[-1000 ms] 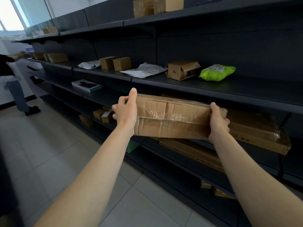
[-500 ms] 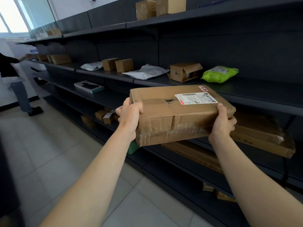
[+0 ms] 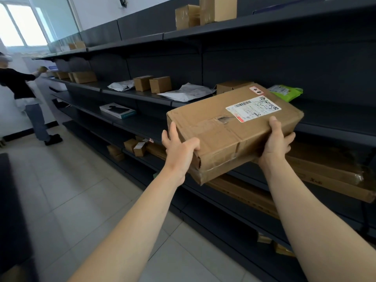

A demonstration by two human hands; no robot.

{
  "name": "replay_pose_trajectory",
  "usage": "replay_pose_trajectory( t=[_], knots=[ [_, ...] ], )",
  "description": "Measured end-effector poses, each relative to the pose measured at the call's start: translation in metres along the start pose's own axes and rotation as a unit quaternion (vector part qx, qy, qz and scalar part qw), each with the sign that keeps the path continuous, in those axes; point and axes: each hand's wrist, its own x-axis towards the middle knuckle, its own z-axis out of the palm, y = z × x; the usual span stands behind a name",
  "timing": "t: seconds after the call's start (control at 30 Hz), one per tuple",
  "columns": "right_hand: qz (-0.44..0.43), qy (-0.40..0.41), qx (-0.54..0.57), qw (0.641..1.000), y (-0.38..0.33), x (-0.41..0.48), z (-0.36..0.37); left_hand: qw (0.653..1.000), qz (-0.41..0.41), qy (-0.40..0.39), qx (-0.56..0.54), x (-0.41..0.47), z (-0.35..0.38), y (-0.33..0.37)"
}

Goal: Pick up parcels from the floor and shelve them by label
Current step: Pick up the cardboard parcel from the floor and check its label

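I hold a taped brown cardboard parcel (image 3: 230, 127) out in front of me, level with a dark shelf (image 3: 335, 117). Its top faces me and carries a white shipping label (image 3: 253, 108) with scribbled writing. My left hand (image 3: 179, 148) grips the parcel's near left corner. My right hand (image 3: 276, 140) grips the near right edge, thumb on top. The parcel's far end overlaps the shelf's front edge and hides part of a small open box behind it.
The shelf holds a green bag (image 3: 286, 92), grey mailers (image 3: 188, 92) and small boxes (image 3: 160, 84). Long flat cartons (image 3: 329, 176) lie on the shelf below. More boxes (image 3: 205, 13) stand on the top shelf. Another person (image 3: 24, 98) works at the far left on the tiled floor.
The parcel has tipped from edge-on to top-up, showing its label, and has moved right and toward the shelf. Both hands kept their grip.
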Motion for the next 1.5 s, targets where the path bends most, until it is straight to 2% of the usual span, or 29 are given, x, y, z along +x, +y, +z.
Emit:
replay_pose_trajectory(
  t=[0.23,0.37,0.43,0.53,0.6,0.73,0.83,0.9,1.03,1.2,1.37,1.5],
  knots=[
    [0.008,-0.096,-0.041,0.994,0.015,-0.019,0.024,1.000,0.015,0.011,0.015,0.000,0.015,-0.011],
    [0.036,-0.154,-0.046,0.986,0.022,-0.027,0.029,0.995,-0.003,0.071,0.072,0.008,0.004,-0.009],
    [0.044,-0.175,-0.043,0.983,0.020,-0.024,0.025,0.980,-0.013,0.138,0.144,0.017,-0.009,-0.005],
    [0.033,-0.225,-0.051,0.973,0.023,-0.024,0.020,0.931,0.000,0.209,0.299,0.034,-0.028,0.000],
    [0.019,-0.247,-0.057,0.967,0.028,-0.027,0.020,0.920,0.006,0.178,0.350,0.043,-0.038,0.003],
    [0.008,-0.279,-0.061,0.958,0.036,-0.031,0.015,0.918,0.019,0.047,0.394,0.051,-0.053,0.005],
    [0.006,-0.329,-0.073,0.942,0.039,-0.030,0.010,0.959,-0.047,-0.029,0.279,0.052,-0.058,0.002],
    [-0.006,-0.357,-0.073,0.931,0.043,-0.032,0.008,0.974,-0.064,-0.037,0.216,0.052,-0.059,-0.003],
    [-0.042,-0.357,-0.092,0.929,0.048,-0.039,0.008,0.992,0.001,-0.038,0.118,0.047,-0.057,-0.021],
    [-0.103,-0.323,-0.126,0.932,0.044,-0.049,0.009,0.998,0.039,-0.018,0.044,0.044,-0.057,-0.038],
    [-0.165,-0.301,-0.134,0.930,0.049,-0.058,0.004,0.996,0.056,-0.072,0.005,0.039,-0.061,-0.043],
    [-0.179,-0.295,-0.127,0.930,0.048,-0.060,0.002,0.996,0.053,-0.078,0.008,0.033,-0.058,-0.038]
  ],
)
